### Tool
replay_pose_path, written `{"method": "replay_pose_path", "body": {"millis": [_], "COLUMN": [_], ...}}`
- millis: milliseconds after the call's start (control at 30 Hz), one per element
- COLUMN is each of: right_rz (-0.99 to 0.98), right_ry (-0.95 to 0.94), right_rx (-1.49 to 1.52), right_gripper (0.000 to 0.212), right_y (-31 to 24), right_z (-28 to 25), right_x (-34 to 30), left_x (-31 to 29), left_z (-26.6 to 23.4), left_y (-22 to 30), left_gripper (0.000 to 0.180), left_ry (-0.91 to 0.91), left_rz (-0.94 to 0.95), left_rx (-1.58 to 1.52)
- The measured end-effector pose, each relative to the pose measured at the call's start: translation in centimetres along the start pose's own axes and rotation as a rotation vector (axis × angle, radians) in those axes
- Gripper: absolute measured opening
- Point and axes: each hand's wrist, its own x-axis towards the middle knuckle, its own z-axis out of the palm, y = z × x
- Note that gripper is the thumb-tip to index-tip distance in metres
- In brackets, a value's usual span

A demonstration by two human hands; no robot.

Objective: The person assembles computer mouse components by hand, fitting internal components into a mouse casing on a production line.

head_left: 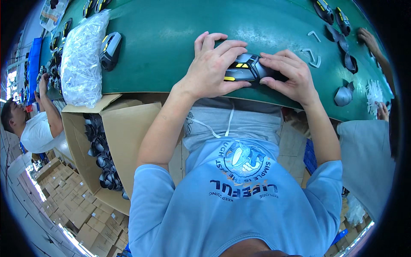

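Note:
Near the front edge of the green table, a black-and-grey plastic shell with yellow patches (245, 68) lies between both my hands. My left hand (207, 70) grips its left end, thumb along the near side and fingers bent over the far side. At its right end my right hand (292, 76) is closed around the darker part, fingers on top and thumb at the near side. The palms and fingers hide both ends of the shell. A similar shell (111, 50) rests on the table to my left.
A stack of clear plastic bags (84, 60) lies at the left. Below it, an open cardboard box (128, 141) holds dark curved pieces (102, 156). Grey bent strips (316, 60), dark curved parts (350, 62) and white strips (373, 94) lie rightward. Other people work at both sides.

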Motion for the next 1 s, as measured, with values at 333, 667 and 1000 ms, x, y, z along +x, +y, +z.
{"method": "replay_pose_path", "body": {"millis": [333, 667, 1000], "right_rz": [0.050, 0.035, 0.173], "right_ry": [0.006, -0.111, 0.008], "right_rx": [0.019, -0.131, 0.045], "right_gripper": [0.069, 0.069, 0.043], "right_y": [-0.5, -0.6, -2.3], "right_z": [-1.4, -0.3, 0.4], "right_x": [0.5, 0.4, -0.3], "left_x": [-0.1, 0.0, -0.2], "left_z": [-0.1, -0.1, -0.4], "left_y": [-0.3, -0.5, 0.7], "left_gripper": [0.070, 0.071, 0.071], "left_ry": [-0.023, -0.024, 0.090], "left_rz": [-0.008, 0.014, 0.127], "left_rx": [-0.029, -0.052, -0.157]}}
